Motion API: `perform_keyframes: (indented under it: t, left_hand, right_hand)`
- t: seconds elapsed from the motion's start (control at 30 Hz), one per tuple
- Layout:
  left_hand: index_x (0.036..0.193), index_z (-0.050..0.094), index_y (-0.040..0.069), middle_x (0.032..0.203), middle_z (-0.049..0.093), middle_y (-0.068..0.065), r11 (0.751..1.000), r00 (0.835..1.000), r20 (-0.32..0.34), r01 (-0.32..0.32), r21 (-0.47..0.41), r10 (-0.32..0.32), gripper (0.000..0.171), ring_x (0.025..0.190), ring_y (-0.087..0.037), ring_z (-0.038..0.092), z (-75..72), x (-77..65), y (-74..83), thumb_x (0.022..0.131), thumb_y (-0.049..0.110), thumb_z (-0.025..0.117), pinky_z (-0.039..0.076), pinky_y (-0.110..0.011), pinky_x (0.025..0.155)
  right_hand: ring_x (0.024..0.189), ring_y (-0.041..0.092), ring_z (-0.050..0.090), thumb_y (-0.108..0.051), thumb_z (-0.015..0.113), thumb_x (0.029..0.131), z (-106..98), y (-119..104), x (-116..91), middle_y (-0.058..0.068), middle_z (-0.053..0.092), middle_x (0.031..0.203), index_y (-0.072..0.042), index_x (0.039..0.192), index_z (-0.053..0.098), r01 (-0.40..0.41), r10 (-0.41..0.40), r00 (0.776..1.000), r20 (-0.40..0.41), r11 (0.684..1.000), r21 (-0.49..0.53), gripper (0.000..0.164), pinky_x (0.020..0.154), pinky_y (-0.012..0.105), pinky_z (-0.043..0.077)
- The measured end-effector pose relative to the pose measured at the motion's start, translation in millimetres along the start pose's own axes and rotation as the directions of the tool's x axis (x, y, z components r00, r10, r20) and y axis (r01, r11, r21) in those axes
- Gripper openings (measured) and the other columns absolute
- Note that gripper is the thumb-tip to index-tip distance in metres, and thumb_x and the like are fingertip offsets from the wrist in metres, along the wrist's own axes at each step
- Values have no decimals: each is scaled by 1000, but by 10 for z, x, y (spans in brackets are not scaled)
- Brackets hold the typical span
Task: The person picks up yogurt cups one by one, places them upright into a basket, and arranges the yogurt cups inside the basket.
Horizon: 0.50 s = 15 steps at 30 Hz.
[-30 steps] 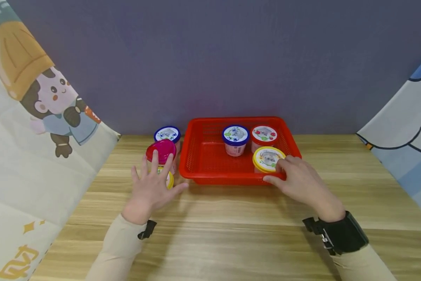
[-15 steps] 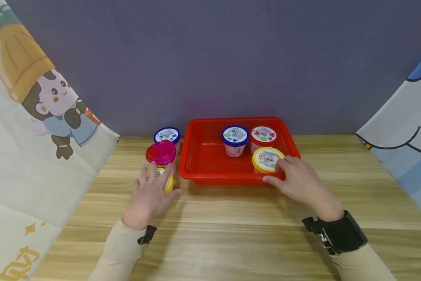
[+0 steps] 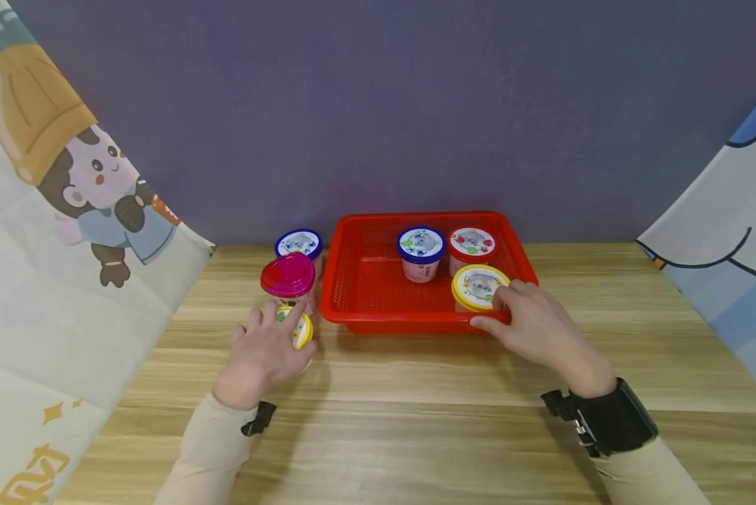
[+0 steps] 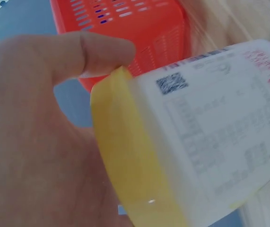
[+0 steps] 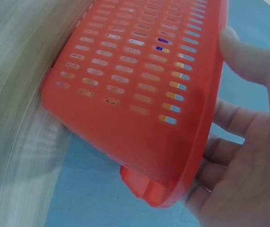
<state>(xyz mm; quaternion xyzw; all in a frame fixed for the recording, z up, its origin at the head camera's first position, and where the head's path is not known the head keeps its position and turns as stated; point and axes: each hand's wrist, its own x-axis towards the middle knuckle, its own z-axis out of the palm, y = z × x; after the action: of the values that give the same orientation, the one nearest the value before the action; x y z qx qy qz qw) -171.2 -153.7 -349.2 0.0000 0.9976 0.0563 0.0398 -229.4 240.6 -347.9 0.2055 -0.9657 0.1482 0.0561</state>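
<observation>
My left hand (image 3: 261, 354) reaches over a small tub with a yellow lid (image 3: 304, 332) on the table, left of a red plastic basket (image 3: 403, 321). In the left wrist view the thumb presses the lid's edge, and the tub's white printed side (image 4: 210, 127) faces the camera; the other fingers are hidden behind the lid. With my right hand (image 3: 542, 330) I grip the basket's front right rim, thumb outside and fingers over the edge. Just beside those fingers, inside the basket, stands another yellow-lidded tub (image 3: 475, 286). The right wrist view shows the basket's slotted wall (image 5: 116, 90) close up.
Behind the left tub stand a tub with a magenta lid (image 3: 287, 275) and one with a blue lid (image 3: 299, 243). Inside the basket are a blue-lidded tub (image 3: 421, 245) and a red-lidded tub (image 3: 473, 243). A grey wall (image 3: 378, 105) rises behind the table.
My left hand has moved down and back from over the tubs, and its spread fingers have bent around the near yellow lid. The right hand keeps its grip on the basket rim.
</observation>
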Motion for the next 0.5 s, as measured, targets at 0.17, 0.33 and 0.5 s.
perform_keyframes:
  t: [0.17,0.33,0.5]
  left_hand:
    - [159,34,21,149,35,-27,1000,999,38,7,9,-8,77,127,-49,37,-40,17,-1,92,52,56,36,-70,91]
    - [157,39,21,144,39,-28,1000,999,44,3,-1,-3,77,125,-49,39,-59,37,-14,91,55,59,36,-70,91]
    - [154,43,22,135,43,-28,1000,1000,20,-17,-10,17,76,119,-47,42,-39,52,-29,89,58,61,39,-66,86]
  right_hand:
    - [82,24,53,-49,76,87,-2,1,-1,4,56,85,-11,89,60,-3,3,1000,2,1000,-1,41,72,42,47]
    - [82,24,53,-49,76,87,-7,2,1,4,56,85,-11,89,60,-1,1,1000,5,1000,-4,41,72,42,46]
    - [82,24,52,-48,76,87,-10,0,1,4,55,84,-11,89,59,2,-2,1000,2,1000,-5,40,71,41,45]
